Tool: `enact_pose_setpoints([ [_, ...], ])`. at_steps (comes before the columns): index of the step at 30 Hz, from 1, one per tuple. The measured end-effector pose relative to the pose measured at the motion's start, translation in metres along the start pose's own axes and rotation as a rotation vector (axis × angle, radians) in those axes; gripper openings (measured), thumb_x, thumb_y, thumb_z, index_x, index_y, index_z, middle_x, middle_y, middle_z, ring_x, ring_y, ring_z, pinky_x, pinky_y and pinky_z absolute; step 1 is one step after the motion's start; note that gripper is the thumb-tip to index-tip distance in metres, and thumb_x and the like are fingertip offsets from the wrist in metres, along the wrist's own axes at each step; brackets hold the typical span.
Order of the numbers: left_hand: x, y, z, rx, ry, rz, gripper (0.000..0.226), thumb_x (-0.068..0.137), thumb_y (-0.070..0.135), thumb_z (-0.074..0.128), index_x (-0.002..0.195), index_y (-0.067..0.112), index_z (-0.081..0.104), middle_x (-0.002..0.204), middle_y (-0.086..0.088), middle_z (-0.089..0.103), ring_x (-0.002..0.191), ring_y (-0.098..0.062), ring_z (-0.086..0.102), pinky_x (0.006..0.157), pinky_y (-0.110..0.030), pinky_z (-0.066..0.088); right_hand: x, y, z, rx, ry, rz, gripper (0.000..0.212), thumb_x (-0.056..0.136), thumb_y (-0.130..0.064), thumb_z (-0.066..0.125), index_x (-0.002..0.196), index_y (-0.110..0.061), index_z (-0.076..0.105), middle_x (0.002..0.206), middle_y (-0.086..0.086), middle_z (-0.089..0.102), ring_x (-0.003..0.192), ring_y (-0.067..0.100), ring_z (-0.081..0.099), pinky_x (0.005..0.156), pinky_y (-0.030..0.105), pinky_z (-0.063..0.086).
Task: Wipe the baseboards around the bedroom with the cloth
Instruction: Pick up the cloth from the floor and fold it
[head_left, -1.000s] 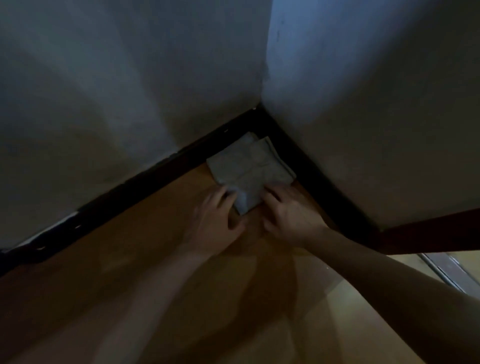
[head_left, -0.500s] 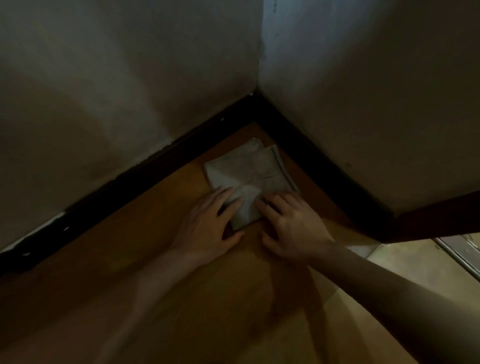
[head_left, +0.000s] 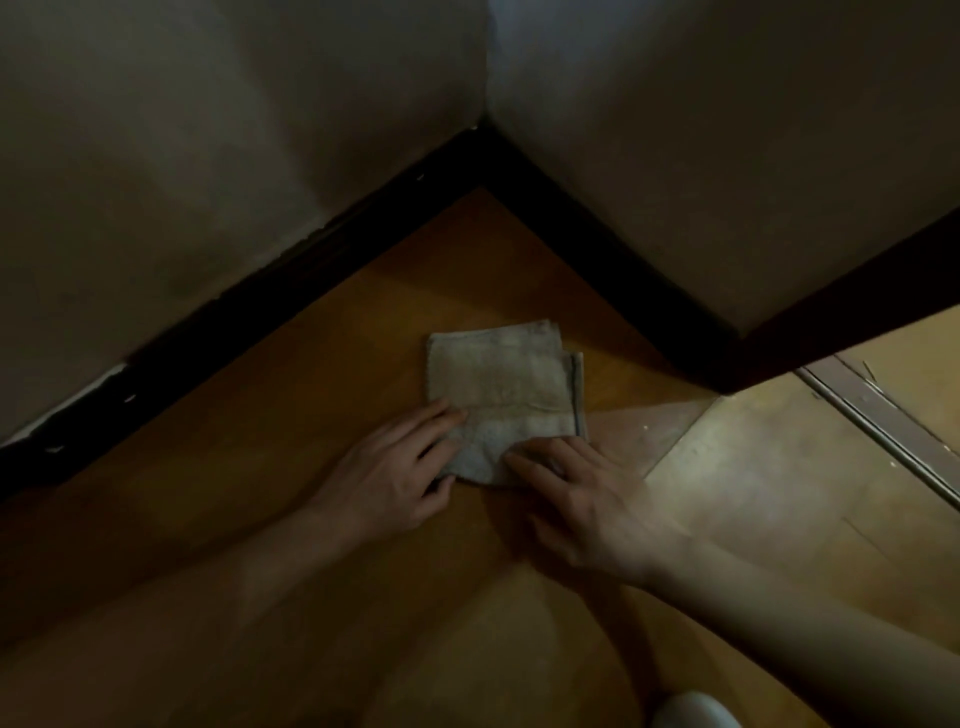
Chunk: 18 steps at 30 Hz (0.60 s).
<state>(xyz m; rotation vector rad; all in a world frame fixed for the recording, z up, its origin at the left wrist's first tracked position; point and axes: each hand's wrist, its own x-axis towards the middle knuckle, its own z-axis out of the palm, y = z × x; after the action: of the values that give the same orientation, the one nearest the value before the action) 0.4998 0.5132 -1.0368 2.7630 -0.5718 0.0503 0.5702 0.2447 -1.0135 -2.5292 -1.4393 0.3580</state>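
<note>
The left hand's fingers (head_left: 441, 421) lie straight and slightly apart, flat on the lower left edge of the cloth (head_left: 504, 374). The right hand's fingers (head_left: 524, 460) rest close together on its lower right corner. Neither set curls round the fabric.

The cloth is a pale, grey-beige terry square, folded in layers with a stitched hem down its right side. It lies flat on the wooden floor (head_left: 291, 431) at the centre of the frame, apart from the dark baseboards (head_left: 270, 291) that meet in the corner at upper centre.

The left hand (head_left: 389, 473) and right hand (head_left: 592, 499) are palm-down. The forearms reach in from the lower left and lower right.
</note>
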Motion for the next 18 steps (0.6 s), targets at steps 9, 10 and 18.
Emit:
enact_pose_setpoints([
  [9, -0.006, 0.018, -0.020, -0.313, 0.054, -0.167, 0.008, 0.102, 0.031, 0.038, 0.103, 0.024, 0.043, 0.130, 0.005, 0.065, 0.102, -0.003, 0.064, 0.088, -0.013, 0.047, 0.001, 0.034, -0.014, 0.091, 0.102, -0.033, 0.055, 0.081, -0.037, 0.078, 0.130, -0.015, 0.062, 0.138, 0.009, 0.055, 0.134, 0.029, 0.049, 0.099, 0.042, 0.049],
  [10, -0.007, 0.019, -0.025, -0.351, 0.056, -0.208, 0.010, 0.103, 0.032, 0.036, 0.105, 0.025, 0.044, 0.124, 0.011, 0.066, 0.085, 0.005, 0.061, 0.075, -0.004, 0.041, 0.001, 0.038, -0.014, 0.165, 0.107, -0.035, 0.049, 0.081, -0.030, 0.080, 0.125, -0.013, 0.065, 0.133, 0.009, 0.060, 0.131, 0.028, 0.053, 0.099, 0.042, 0.052],
  [18, 0.003, 0.013, -0.021, -0.594, 0.232, -0.528, 0.022, 0.104, 0.034, 0.040, 0.101, 0.017, 0.054, 0.074, -0.001, 0.056, 0.064, -0.014, 0.056, 0.050, -0.022, 0.037, 0.020, 0.033, -0.019, 0.527, 0.106, 0.456, 0.037, 0.090, -0.047, 0.065, 0.118, -0.023, 0.055, 0.088, -0.007, 0.064, 0.068, 0.006, 0.063, 0.057, 0.026, 0.054],
])
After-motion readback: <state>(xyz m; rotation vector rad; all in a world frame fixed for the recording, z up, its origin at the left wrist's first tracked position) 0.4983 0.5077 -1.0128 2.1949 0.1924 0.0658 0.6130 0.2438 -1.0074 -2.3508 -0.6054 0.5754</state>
